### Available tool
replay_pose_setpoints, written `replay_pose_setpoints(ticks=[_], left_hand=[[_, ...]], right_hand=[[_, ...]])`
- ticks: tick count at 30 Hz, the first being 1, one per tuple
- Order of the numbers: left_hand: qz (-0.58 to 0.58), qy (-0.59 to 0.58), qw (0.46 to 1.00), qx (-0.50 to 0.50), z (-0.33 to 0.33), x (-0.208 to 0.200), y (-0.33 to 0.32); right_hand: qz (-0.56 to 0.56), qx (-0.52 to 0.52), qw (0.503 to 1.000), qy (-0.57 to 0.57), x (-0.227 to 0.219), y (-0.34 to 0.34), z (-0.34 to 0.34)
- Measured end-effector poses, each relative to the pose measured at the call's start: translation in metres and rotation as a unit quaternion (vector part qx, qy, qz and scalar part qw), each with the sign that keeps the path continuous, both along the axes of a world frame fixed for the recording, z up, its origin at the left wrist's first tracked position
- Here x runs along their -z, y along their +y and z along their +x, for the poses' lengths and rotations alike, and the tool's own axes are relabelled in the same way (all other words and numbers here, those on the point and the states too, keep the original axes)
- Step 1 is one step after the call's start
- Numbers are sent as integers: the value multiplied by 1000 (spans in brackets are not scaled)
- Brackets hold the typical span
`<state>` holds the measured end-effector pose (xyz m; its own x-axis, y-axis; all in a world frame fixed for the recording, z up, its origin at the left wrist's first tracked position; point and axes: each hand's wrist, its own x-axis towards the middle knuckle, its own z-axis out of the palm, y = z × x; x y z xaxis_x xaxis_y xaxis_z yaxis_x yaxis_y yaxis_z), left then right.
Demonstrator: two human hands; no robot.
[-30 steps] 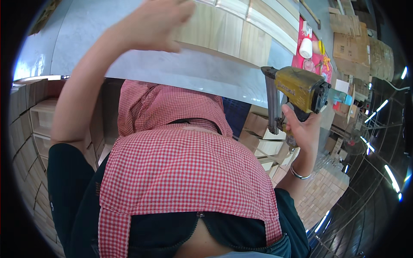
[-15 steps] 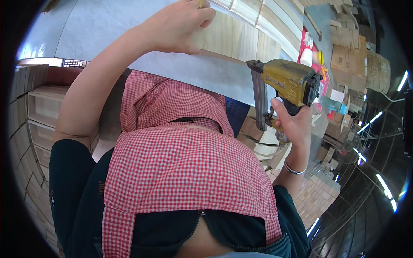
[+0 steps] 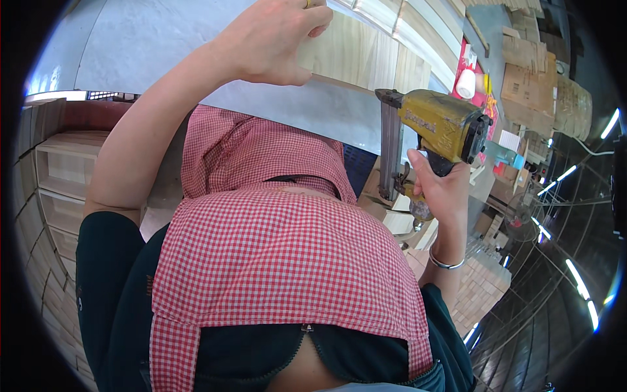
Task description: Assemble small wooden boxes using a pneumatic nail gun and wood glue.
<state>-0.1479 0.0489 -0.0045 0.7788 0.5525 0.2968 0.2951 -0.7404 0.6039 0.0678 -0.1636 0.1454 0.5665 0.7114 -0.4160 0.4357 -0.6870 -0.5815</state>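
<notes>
Nail gun [image 3: 441, 121], head view: held in the right hand [image 3: 447, 188] near the front edge of the worktable [image 3: 287, 106], fingers clamped around its grip. The body's long axis runs crosswise, nose to the left, black cap to the right; the narrow grey magazine extends toward the wearer. The yellow casing is scuffed—its grip largely covered by the hand. Left hand [image 3: 271, 44]: thumb and curled fingers apart at a wooden board [image 3: 346, 47]—whether they grip it cannot be told.
</notes>
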Motion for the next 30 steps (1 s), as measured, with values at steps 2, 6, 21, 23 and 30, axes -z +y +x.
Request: replay_pose_setpoints(ticks=[2,6,21,23,30], left_hand=[[-2,4,1000,0,-1,0,1],[-8,-3,1000,6,-10,-3,2],[-74,-62,994,-48,-35,16,-3],[-63,-77,994,-46,-35,18,-2],[-77,-82,992,-51,-37,23,-4]], right_hand=[[-2,-3,1000,-5,1,0,0],[13,-5,999,-31,-7,3,-10],[85,-169,982,24,-2,35,-57],[110,-162,980,22,1,37,-59],[83,-165,983,9,7,42,-67]])
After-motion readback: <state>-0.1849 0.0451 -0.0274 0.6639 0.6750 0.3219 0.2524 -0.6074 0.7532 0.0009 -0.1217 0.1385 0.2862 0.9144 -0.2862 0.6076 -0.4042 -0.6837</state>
